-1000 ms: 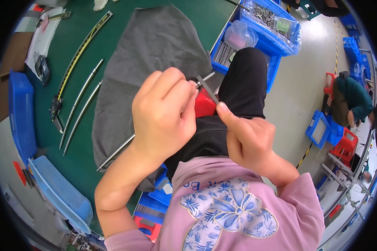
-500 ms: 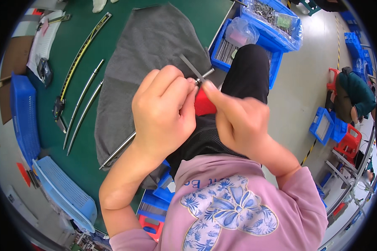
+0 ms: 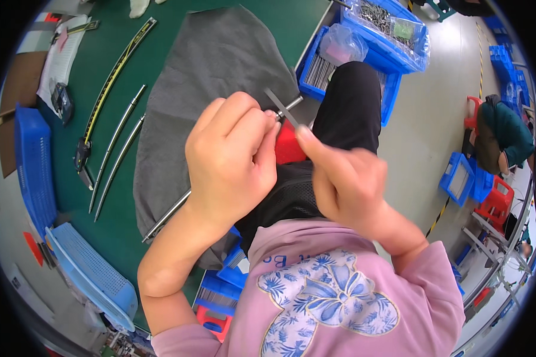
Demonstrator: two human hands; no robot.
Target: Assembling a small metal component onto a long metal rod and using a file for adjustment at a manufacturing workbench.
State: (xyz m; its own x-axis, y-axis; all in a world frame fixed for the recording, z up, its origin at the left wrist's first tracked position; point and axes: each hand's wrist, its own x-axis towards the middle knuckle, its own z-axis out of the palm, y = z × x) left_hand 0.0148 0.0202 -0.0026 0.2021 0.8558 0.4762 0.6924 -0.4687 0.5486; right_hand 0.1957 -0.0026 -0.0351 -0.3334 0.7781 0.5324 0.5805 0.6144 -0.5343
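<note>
My left hand [image 3: 231, 157] is closed round a thin shiny metal rod [image 3: 169, 216]. The rod slants from beside my left forearm up through the fist, and its narrow tip pokes out past my thumb and fingertips. My right hand [image 3: 352, 178] grips a flat, narrow grey file [image 3: 290, 117], thumb along its near end. The file crosses the rod's tip at an angle and seems to touch it. Its far end lies over the grey cloth [image 3: 214, 53]. The middle of the rod is hidden inside my left fist.
Two similar rods [image 3: 118, 128] and a digital caliper [image 3: 84, 156] lie left on the green table [image 3: 71, 202]. Blue baskets [image 3: 36, 160] line the table's left side. Blue bins [image 3: 393, 98] with metal parts stand beyond my knee. A person in dark green [image 3: 509, 134] bends at far right.
The right hand has drawn back a little to the right and toward me, sliding the file across the rod. My left hand and the rod have hardly moved.
</note>
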